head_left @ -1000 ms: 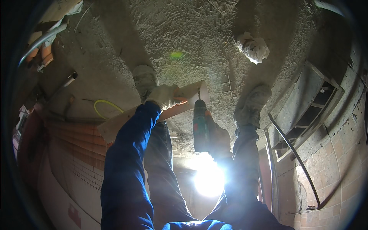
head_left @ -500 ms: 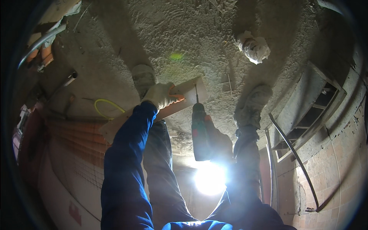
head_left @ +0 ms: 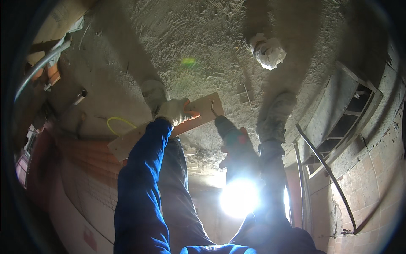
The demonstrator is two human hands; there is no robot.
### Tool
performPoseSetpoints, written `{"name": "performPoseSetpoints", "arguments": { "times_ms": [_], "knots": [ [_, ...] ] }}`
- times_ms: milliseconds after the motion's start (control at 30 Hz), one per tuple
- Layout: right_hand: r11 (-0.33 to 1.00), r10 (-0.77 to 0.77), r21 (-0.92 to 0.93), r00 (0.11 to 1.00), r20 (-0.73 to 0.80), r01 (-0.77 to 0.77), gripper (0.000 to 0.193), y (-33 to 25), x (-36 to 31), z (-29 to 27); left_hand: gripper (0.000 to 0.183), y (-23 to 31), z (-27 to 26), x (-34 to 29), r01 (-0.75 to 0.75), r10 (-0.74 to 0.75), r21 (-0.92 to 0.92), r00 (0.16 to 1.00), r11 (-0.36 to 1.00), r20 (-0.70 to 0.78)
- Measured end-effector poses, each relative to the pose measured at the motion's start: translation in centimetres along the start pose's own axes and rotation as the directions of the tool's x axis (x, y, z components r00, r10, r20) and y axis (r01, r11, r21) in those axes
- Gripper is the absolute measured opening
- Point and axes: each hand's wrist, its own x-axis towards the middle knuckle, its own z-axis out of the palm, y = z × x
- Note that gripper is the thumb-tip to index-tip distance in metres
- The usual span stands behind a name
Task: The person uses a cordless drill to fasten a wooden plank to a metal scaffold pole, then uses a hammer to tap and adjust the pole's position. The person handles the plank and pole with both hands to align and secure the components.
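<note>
My left hand (head_left: 174, 112), in a pale work glove with orange fingertips, grips a long flat board (head_left: 205, 109) that slants up to the right. In my right hand (head_left: 244, 152), partly lost in shadow and glare, is a dark green power drill (head_left: 228, 131). The drill leans up and to the left, its thin bit close to the board's right end. A thin upright piece shows on the board at the bit's tip; I cannot tell whether it is a screw or a shadow.
A bright light (head_left: 240, 199) glares below the drill. My boots (head_left: 277, 116) stand on rough ground. A crumpled white bundle (head_left: 268, 53) lies ahead. A metal frame (head_left: 353, 114) and a bent bar (head_left: 327, 169) are at right, a yellow hose (head_left: 114, 120) and grey pipe (head_left: 42, 63) at left.
The drill has swung from nearly upright to a slant, its body and my right hand shifting right. My left hand stays on the board, and the whole view has shifted slightly.
</note>
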Motion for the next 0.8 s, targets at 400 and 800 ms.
{"name": "performPoseSetpoints", "arguments": {
  "times_ms": [400,800],
  "knots": [
    [0.710,0.522,0.553,0.853,0.003,-0.436,0.093,-6.1,1.3,-4.0,0.033,0.5,-4.2,-2.9,-0.135,0.113,-0.004,0.846,0.991,-0.520],
    [0.742,0.468,0.642,0.835,-0.289,-0.193,0.024,-0.8,1.4,-5.1,0.022,4.0,-8.1,-3.0,-0.087,0.248,0.632,0.954,0.770,-0.171]
  ]
}}
